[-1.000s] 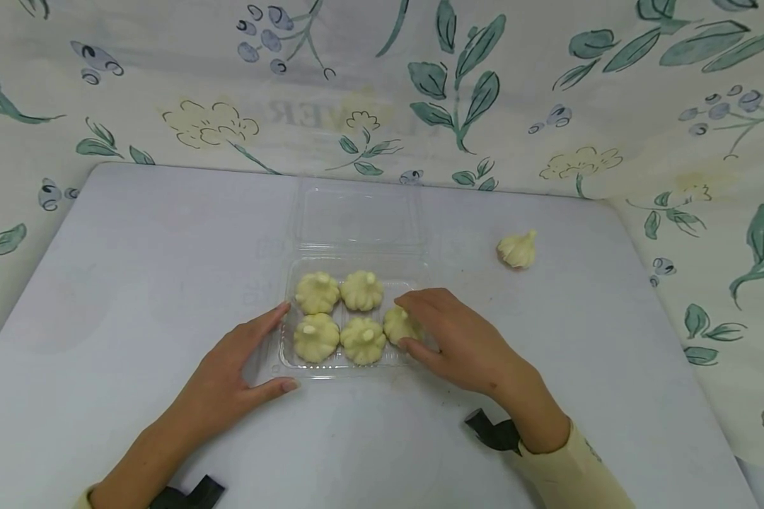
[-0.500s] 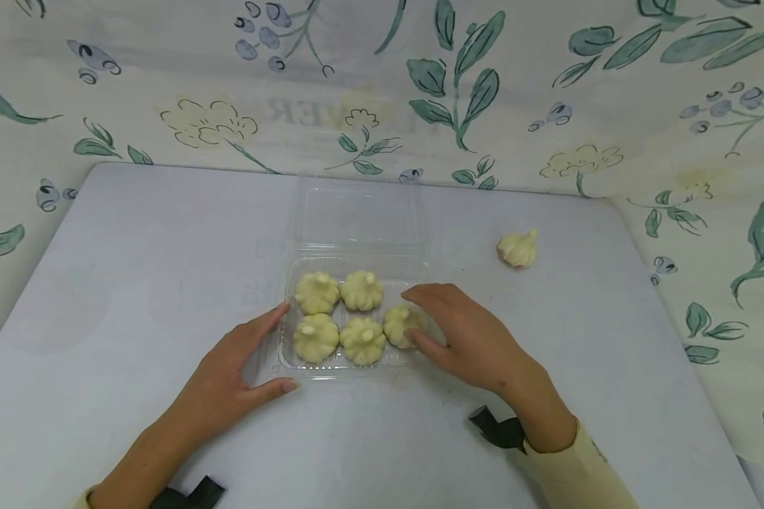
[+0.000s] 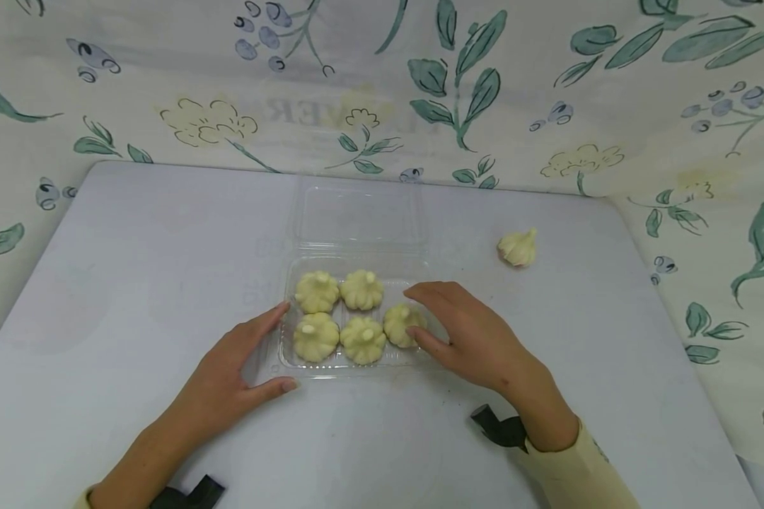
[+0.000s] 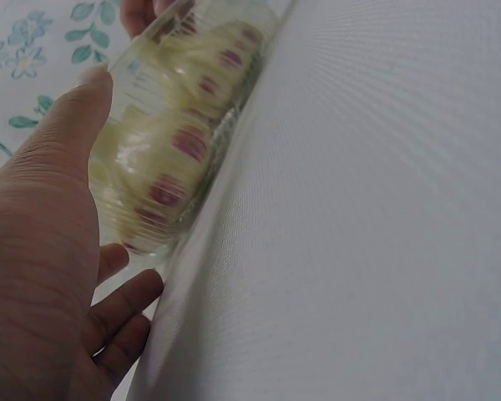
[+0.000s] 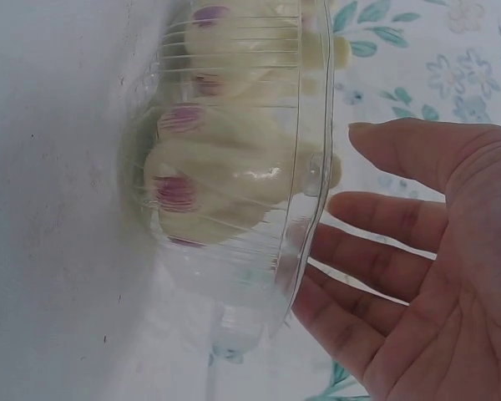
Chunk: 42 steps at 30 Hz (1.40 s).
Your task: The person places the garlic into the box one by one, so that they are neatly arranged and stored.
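Observation:
A clear plastic clamshell box [image 3: 393, 285] lies on the white table with its lid [image 3: 359, 215] folded back. Several garlic bulbs [image 3: 363, 339] sit in it in two rows, stems up. One bulb [image 3: 400, 324] lies at the right end of the near row, beside my right hand [image 3: 471, 339]. The right hand hovers over the box's right side, thumb and fingers spread apart; the right wrist view shows a gap between thumb and bulb. My left hand [image 3: 229, 378] rests by the box's left side, index fingertip at its rim and thumb near the front corner.
A single garlic bulb [image 3: 517, 249] lies on the table [image 3: 165, 247] at the back right. Behind and beside the table hangs a floral cloth [image 3: 516, 92]. Black straps [image 3: 499, 428] are on both wrists.
The right hand has let go of the right-end bulb and drawn slightly back to the right, its fingers spreading. The left hand stays where it was.

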### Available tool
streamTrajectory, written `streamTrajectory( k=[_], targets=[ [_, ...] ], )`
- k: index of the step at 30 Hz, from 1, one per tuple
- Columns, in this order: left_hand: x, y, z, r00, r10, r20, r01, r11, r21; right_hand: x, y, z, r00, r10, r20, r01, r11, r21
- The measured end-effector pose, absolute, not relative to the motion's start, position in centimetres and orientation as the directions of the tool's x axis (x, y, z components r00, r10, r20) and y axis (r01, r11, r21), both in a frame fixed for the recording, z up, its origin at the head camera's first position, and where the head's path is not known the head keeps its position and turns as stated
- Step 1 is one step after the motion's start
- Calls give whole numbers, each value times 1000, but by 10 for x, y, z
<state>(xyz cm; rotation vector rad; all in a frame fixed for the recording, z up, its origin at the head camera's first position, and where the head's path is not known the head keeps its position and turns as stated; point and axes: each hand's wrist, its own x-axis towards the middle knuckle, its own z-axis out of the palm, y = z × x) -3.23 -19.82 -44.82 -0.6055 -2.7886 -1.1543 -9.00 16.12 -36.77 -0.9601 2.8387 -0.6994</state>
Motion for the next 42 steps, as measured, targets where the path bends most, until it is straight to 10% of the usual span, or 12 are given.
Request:
streamTrajectory(
  k=[42],
  targets=[
    [-33,-198,-450,-915,344,210,392,642,659,-91,164,-373,-794,-600,98,-582,704,-408]
  ],
)
